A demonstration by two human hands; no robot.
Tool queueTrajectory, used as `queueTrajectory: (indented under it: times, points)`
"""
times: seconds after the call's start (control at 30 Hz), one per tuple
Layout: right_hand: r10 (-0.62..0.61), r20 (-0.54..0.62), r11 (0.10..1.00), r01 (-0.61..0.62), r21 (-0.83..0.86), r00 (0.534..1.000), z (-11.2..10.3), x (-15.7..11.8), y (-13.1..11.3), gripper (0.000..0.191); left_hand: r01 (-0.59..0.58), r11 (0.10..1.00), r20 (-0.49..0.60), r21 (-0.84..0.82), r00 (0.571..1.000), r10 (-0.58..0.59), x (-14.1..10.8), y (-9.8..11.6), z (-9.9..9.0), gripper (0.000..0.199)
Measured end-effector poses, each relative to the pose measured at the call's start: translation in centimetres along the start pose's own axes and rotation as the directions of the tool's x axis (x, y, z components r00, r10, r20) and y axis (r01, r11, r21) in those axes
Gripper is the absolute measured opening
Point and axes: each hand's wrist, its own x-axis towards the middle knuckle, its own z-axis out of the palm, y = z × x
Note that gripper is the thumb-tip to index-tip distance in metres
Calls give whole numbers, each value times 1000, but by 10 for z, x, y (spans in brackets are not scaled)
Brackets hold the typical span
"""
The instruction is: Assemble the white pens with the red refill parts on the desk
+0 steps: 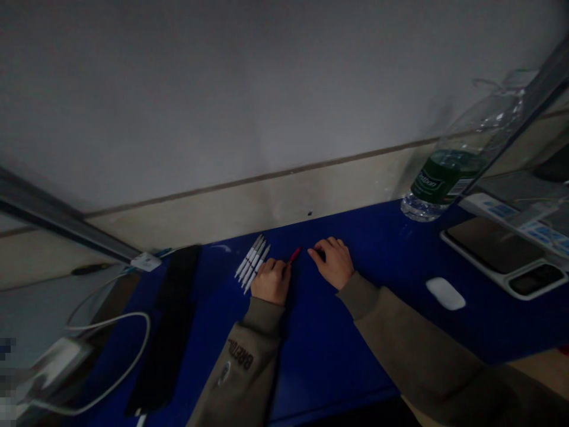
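My left hand (270, 282) rests low over the blue tabletop (320, 350), its fingers closed on a slim red pen (294, 255). The pen's tip points away from me, up and to the right. Just left of that hand, several white pens (250, 261) lie side by side in a slanted row, and the hand partly covers the nearest ones. My right hand (334, 262) is at the table to the right of the red pen, apart from it. Its thumb stands away from the bent fingers, and I see nothing held there.
A large water bottle (429, 184) with a green label stands at the back right. Near it are a digital scale (498, 249) and a white computer mouse (446, 293). On the left lie a black strip-like object (166, 338) and a white cable (144, 344). A wall (267, 207) bounds the back.
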Motion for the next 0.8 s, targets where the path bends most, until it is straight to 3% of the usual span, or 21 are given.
queueTrajectory:
  times: [0.33, 0.8]
  points:
    - [-11, 23, 1000, 11, 4, 1000, -1, 1, 1, 30, 176, 975, -5, 137, 984, -177, 4, -10, -5, 22]
    - [-25, 28, 1000, 25, 2, 999, 0, 2, 0, 31, 271, 948, -44, 166, 963, -268, 10, -24, -10, 24]
